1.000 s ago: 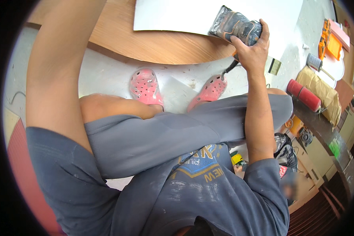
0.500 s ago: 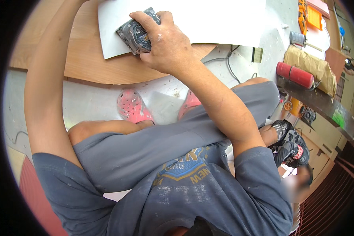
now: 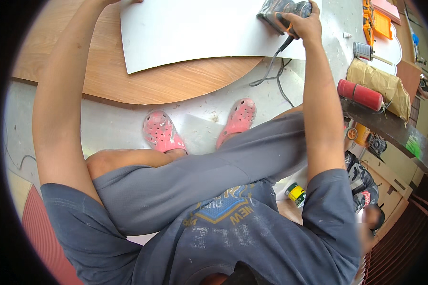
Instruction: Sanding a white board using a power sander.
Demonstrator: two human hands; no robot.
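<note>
A white sheet (image 3: 199,33) with a curved near edge lies on a rounded wood-grain board (image 3: 176,85). My right hand (image 3: 305,26) is wrapped around a dusty dark electric sander (image 3: 271,14), held at the right end of the sheet. A black cord (image 3: 273,61) trails from the sander down past the sheet's edge. At the top edge of the picture my left hand (image 3: 110,1) is nearly all cut off; a fingertip shows by the sheet's far left corner, and its grip is hidden.
Pink clogs (image 3: 161,130) are on the dusty floor below the board. To the right are a can (image 3: 362,50), brown paper (image 3: 380,85), a red cylinder (image 3: 361,94) and a dark beam (image 3: 390,128). Another person (image 3: 361,180) is at lower right, near a yellow-green tin (image 3: 296,194).
My right hand has carried the sander from the sheet's left part to its right end, bringing the cord into view. My left arm has barely shifted.
</note>
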